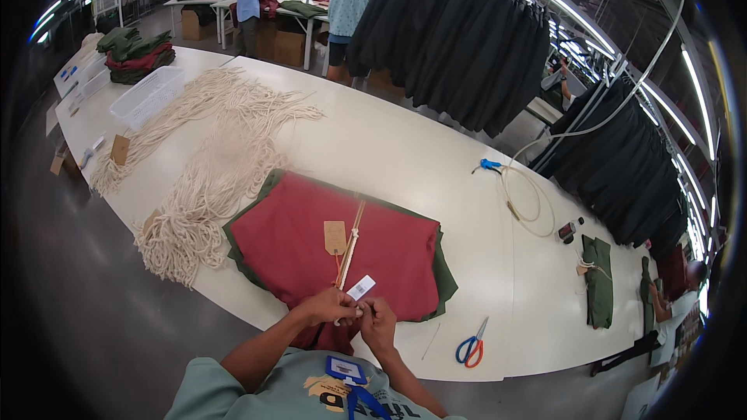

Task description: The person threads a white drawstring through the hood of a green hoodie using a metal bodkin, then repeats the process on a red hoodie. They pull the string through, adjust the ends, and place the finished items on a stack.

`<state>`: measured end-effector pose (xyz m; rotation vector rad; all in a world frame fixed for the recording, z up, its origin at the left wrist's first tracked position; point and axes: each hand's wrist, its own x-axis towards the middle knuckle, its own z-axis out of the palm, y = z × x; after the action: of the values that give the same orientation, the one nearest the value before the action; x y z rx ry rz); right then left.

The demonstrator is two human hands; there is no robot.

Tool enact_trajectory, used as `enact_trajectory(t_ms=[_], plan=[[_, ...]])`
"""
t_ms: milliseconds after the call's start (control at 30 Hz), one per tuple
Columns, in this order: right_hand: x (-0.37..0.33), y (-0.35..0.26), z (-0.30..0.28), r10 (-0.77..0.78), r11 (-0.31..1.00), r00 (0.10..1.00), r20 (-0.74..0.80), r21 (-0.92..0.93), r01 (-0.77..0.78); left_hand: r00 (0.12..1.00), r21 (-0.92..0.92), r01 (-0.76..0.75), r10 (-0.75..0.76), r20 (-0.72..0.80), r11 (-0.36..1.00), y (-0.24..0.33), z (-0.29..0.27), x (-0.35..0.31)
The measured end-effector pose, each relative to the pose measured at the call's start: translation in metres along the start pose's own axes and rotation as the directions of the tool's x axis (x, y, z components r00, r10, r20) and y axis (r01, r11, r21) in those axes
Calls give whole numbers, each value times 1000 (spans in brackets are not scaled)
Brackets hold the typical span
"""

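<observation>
A folded dark-red fabric piece (272, 222) lies over a green one (449, 284) on the table before me. A pale cord (352, 243) runs down its middle, and a brown cardboard tag (334, 238) lies beside the cord on an orange string. At the near edge, my left hand (331, 307) is closed, its fingertips at the lower end of a small white tag (361, 288). Close against it, my right hand (378, 327) makes a pinch. Whatever thin thing lies between the right fingertips is too small to make out.
White cords (194, 218) spread across the left of the table (475, 249), near a clear plastic bin (148, 97). Scissors (471, 348) lie to my right. Farther right are a coiled hose (537, 206), a small bottle (570, 229) and a green bundle (597, 284). Dark garments (459, 39) hang beyond.
</observation>
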<state>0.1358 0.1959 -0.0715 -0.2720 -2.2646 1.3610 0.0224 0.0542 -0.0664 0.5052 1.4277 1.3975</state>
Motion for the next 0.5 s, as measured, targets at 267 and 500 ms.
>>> enact_trajectory(t_ms=[267,500], plan=[[-3,3,-3,51,992,998,-28,-113,-53,991,-147,3,-22,-129,989,-10,19,7],[-11,-3,2,-14,971,997,-70,-240,-4,964,117,-51,79,-255,992,-14,28,6]])
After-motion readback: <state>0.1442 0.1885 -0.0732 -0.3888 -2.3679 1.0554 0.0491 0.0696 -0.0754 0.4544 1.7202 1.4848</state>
